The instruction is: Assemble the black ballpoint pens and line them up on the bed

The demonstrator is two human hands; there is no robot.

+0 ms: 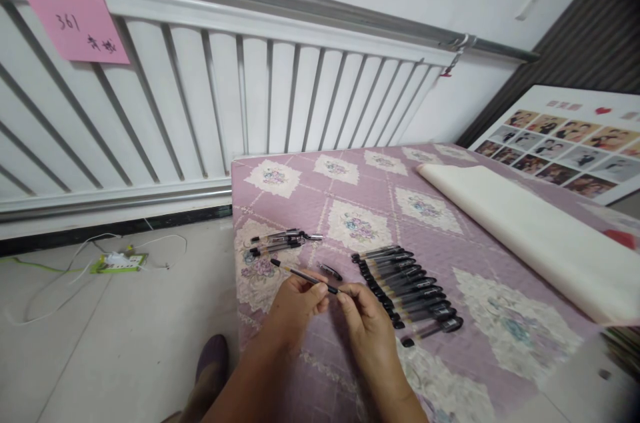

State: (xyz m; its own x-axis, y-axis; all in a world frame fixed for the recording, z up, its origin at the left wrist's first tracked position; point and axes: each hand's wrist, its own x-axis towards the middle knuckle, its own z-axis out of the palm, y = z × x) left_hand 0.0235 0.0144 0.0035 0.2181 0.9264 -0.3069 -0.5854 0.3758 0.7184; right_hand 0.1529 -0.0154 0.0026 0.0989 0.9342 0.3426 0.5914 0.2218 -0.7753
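Note:
A slim gel pen [299, 273] with a black end slants across my two hands, its cap off. My left hand [299, 303] is closed round the pen's barrel near the grip. At the pen's tip end, my right hand [367, 323] pinches with thumb and fingers; whether a small part sits between them is hidden. A loose black pen cap [330, 271] lies on the cloth just beyond my hands. To the right, a row of several capped pens [407, 286] lies side by side. A smaller group of pens [280, 243] lies at the left edge.
A purple flowered cloth [310, 209] covers the table. On its right lie a cream roll [520, 243] and a photo board [565, 143]. Behind stands a white radiator [260, 89] with a pink note [75, 23]. A power strip [120, 263] with cables is on the floor.

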